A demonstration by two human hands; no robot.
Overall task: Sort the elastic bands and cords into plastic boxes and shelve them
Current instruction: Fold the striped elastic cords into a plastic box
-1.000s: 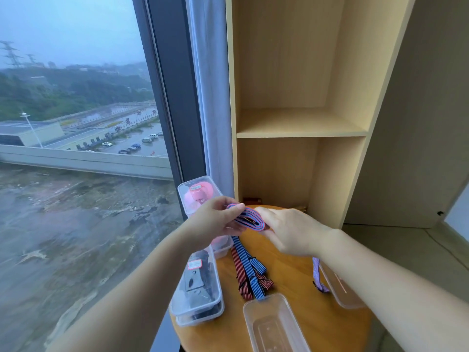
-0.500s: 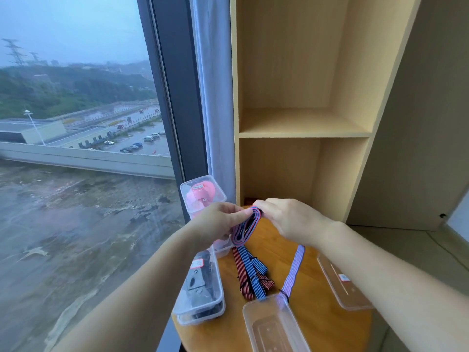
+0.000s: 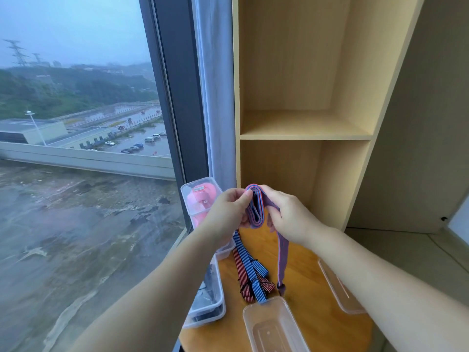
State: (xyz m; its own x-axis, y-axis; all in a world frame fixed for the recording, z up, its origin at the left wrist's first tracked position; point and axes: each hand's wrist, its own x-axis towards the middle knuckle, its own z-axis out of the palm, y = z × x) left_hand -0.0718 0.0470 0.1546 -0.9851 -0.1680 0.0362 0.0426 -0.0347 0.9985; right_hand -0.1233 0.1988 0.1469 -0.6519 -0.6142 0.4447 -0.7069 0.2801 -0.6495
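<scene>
While pinched at mid-frame between both hands, stands on edge as a flat folded coil: purple striped elastic band (image 3: 256, 212), long axis running top to bottom of the frame, rounded fold uppermost. Gripped on its left side by left hand (image 3: 228, 214), thumb and fingers curled round the folds. Gripped on its right side by right hand (image 3: 291, 219), fingers bent over the outer lap. Trails off below the right hand as a loose tail, pointing down and ending just above the far rim of open clear box (image 3: 274, 326) at bottom centre.

Lying flat on round wooden table (image 3: 312, 301) under the hands: blue and red striped bands (image 3: 250, 270), overlapping, long axes slanting from upper left to lower right, near ends touching the open box.

At left of the table, beside window (image 3: 76, 148): lidded box with pink contents (image 3: 200, 199), and nearer the bottom of the frame, lidded box with dark contents (image 3: 210, 298). At right, half hidden by the right forearm: clear tray (image 3: 340, 293). Upper centre: pale wooden shelf unit (image 3: 304, 128).
</scene>
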